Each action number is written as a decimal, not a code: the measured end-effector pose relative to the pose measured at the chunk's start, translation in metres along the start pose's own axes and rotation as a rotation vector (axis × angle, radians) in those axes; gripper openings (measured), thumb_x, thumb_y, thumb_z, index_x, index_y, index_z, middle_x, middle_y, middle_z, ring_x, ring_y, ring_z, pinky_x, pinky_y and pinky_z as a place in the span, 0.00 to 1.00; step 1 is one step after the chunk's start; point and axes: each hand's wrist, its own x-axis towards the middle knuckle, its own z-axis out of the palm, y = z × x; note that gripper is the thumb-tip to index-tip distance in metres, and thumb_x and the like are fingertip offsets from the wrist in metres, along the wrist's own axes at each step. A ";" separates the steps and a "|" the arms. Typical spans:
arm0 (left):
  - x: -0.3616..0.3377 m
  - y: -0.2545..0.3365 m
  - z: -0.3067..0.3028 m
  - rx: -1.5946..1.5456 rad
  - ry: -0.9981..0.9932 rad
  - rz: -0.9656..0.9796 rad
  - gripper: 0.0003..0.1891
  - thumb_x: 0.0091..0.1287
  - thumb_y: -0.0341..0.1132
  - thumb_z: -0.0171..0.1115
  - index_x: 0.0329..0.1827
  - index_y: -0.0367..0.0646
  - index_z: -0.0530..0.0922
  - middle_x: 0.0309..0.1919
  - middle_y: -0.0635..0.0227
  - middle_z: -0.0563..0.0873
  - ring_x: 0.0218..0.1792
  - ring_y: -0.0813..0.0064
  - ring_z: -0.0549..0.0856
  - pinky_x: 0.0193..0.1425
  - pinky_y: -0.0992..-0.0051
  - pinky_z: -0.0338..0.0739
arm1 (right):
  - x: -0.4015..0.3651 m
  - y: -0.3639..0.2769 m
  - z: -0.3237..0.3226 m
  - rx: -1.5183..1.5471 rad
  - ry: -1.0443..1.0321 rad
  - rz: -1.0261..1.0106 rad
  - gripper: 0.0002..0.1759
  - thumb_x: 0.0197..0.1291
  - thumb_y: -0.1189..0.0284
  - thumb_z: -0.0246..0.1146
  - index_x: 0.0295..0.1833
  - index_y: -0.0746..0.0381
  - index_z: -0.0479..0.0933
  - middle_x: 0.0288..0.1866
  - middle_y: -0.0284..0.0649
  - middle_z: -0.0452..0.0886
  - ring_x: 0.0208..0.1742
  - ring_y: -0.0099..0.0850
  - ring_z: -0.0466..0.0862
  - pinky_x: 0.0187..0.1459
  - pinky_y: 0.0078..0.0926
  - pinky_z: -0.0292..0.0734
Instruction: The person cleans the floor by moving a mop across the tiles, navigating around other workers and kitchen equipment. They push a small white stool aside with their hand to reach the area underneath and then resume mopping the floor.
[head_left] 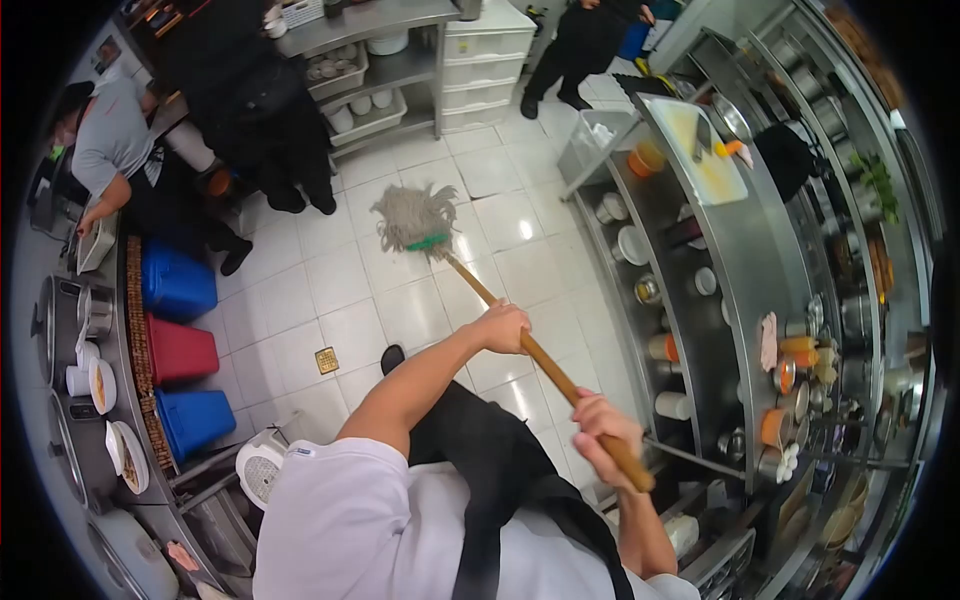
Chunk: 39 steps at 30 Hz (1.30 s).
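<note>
A string mop (415, 217) with grey strands and a green clamp lies spread on the white tiled floor (410, 310) ahead of me. Its wooden handle (550, 368) slants back toward my right side. My left hand (503, 328) is wrapped round the middle of the handle. Close to the handle's top end, my right hand (606, 432) grips it too, slightly blurred. My left arm reaches forward, while my right elbow is bent by my side.
Blue (178, 278) and red bins (182, 348) line the left counter. A metal shelf unit (720, 300) with pots and a cutting board (700, 150) runs along the right. Co-workers stand at the far left (130, 140) and far back (585, 45). A drain (327, 360) is set in the floor.
</note>
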 end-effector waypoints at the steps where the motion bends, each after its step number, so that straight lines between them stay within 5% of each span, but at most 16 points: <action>1: 0.005 0.025 0.003 -0.052 -0.033 0.022 0.16 0.52 0.48 0.76 0.34 0.45 0.88 0.40 0.57 0.88 0.52 0.50 0.85 0.56 0.46 0.79 | -0.006 -0.025 -0.018 0.035 0.029 -0.016 0.12 0.50 0.79 0.70 0.23 0.62 0.72 0.27 0.38 0.76 0.38 0.38 0.82 0.66 0.54 0.72; 3: 0.021 0.064 -0.005 -0.137 -0.080 0.059 0.16 0.52 0.48 0.76 0.30 0.44 0.87 0.29 0.53 0.87 0.40 0.47 0.87 0.47 0.51 0.82 | -0.011 -0.061 -0.043 0.153 0.135 -0.122 0.12 0.49 0.76 0.70 0.21 0.62 0.73 0.23 0.37 0.75 0.32 0.37 0.81 0.60 0.55 0.75; 4: 0.025 0.073 0.004 -0.205 0.074 0.164 0.16 0.53 0.46 0.74 0.22 0.43 0.83 0.22 0.51 0.83 0.30 0.44 0.84 0.37 0.52 0.78 | -0.011 -0.075 -0.050 0.311 0.188 -0.266 0.18 0.56 0.66 0.71 0.20 0.62 0.73 0.21 0.37 0.76 0.27 0.36 0.79 0.49 0.47 0.78; 5: 0.029 0.080 0.014 -0.198 0.105 0.144 0.15 0.53 0.45 0.73 0.20 0.43 0.82 0.21 0.52 0.83 0.30 0.45 0.84 0.36 0.52 0.77 | -0.020 -0.079 -0.059 0.349 0.240 -0.346 0.30 0.63 0.49 0.70 0.19 0.61 0.72 0.20 0.36 0.76 0.23 0.34 0.76 0.35 0.38 0.75; 9: 0.046 0.078 0.016 -0.233 0.257 0.145 0.11 0.50 0.36 0.67 0.15 0.45 0.76 0.18 0.56 0.81 0.26 0.45 0.82 0.31 0.51 0.74 | 0.009 -0.091 -0.059 0.389 0.240 -0.343 0.40 0.69 0.37 0.54 0.15 0.57 0.64 0.10 0.30 0.64 0.13 0.29 0.63 0.25 0.30 0.61; 14: 0.072 -0.004 -0.024 -0.237 0.310 0.201 0.07 0.47 0.33 0.65 0.16 0.45 0.76 0.18 0.55 0.81 0.26 0.47 0.83 0.31 0.53 0.75 | 0.077 -0.056 -0.013 0.328 0.375 -0.374 0.33 0.69 0.50 0.57 0.16 0.60 0.61 0.10 0.32 0.63 0.11 0.30 0.62 0.22 0.30 0.59; 19: 0.135 -0.144 -0.105 -0.158 0.382 0.251 0.05 0.49 0.32 0.68 0.27 0.48 0.79 0.31 0.60 0.82 0.42 0.51 0.82 0.46 0.59 0.75 | 0.204 0.010 0.035 0.310 0.451 -0.387 0.33 0.69 0.49 0.58 0.17 0.59 0.61 0.13 0.32 0.62 0.14 0.30 0.62 0.24 0.31 0.58; 25: 0.164 -0.295 -0.191 0.037 0.291 0.012 0.11 0.51 0.41 0.72 0.27 0.48 0.78 0.35 0.63 0.81 0.48 0.56 0.81 0.56 0.58 0.72 | 0.335 0.100 0.115 0.149 0.328 -0.449 0.33 0.71 0.49 0.59 0.17 0.57 0.59 0.14 0.32 0.62 0.15 0.30 0.63 0.24 0.32 0.58; 27: 0.162 -0.302 -0.207 0.003 0.257 -0.014 0.12 0.52 0.43 0.72 0.27 0.48 0.77 0.35 0.64 0.82 0.49 0.57 0.81 0.57 0.58 0.72 | 0.354 0.097 0.121 0.136 0.319 -0.420 0.34 0.71 0.49 0.59 0.17 0.56 0.59 0.14 0.32 0.63 0.15 0.30 0.63 0.24 0.32 0.58; 30: 0.150 -0.246 -0.191 -0.162 0.567 0.025 0.16 0.56 0.43 0.71 0.20 0.47 0.74 0.31 0.62 0.80 0.44 0.54 0.80 0.54 0.60 0.72 | 0.353 0.032 0.095 0.177 0.381 -0.300 0.35 0.70 0.47 0.61 0.16 0.56 0.59 0.12 0.31 0.62 0.14 0.30 0.62 0.24 0.32 0.60; 33: 0.123 -0.176 -0.195 -0.332 0.593 0.104 0.27 0.58 0.50 0.74 0.12 0.46 0.68 0.20 0.60 0.76 0.30 0.52 0.78 0.39 0.57 0.72 | 0.347 -0.039 0.075 0.190 0.379 -0.203 0.36 0.69 0.47 0.63 0.15 0.56 0.59 0.10 0.28 0.59 0.10 0.28 0.59 0.22 0.29 0.58; 35: 0.100 -0.143 -0.199 -0.423 0.539 0.114 0.28 0.58 0.46 0.76 0.12 0.45 0.65 0.17 0.61 0.75 0.26 0.53 0.78 0.33 0.58 0.71 | 0.362 -0.076 0.084 0.222 0.367 -0.276 0.21 0.63 0.65 0.60 0.19 0.57 0.64 0.12 0.31 0.64 0.12 0.26 0.61 0.20 0.29 0.61; 39: 0.097 -0.138 -0.192 -0.425 0.642 0.175 0.25 0.61 0.37 0.71 0.12 0.47 0.64 0.14 0.64 0.74 0.20 0.56 0.77 0.28 0.59 0.69 | 0.365 -0.075 0.079 0.295 0.336 -0.370 0.26 0.65 0.57 0.62 0.18 0.57 0.65 0.13 0.31 0.66 0.11 0.26 0.61 0.21 0.28 0.59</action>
